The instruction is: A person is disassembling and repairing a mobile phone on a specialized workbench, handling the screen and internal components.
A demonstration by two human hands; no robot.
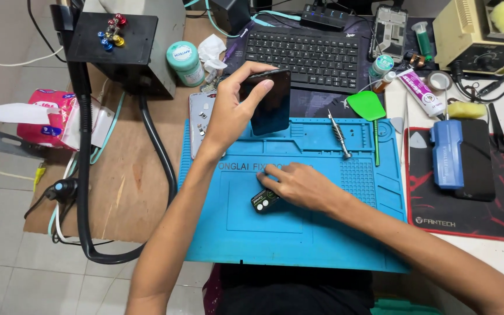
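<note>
- A left hand holds a dark phone above the far edge of a blue mat on the table
- The phone stands nearly upright, long axis running away from the person, its dark face turned towards the camera
- Left fingers are curled round the phone's left edge and the thumb lies along its top; the hand is closed on it
- A right hand rests on the mat, nearer the person, below and slightly right of the phone
- Right fingers are narrow and bent, tips touching a small dark part lying flat on the mat
- The small part lies just left of the right hand, well apart from the phone
- A screwdriver and a green pry tool lie to the right on the mat
</note>
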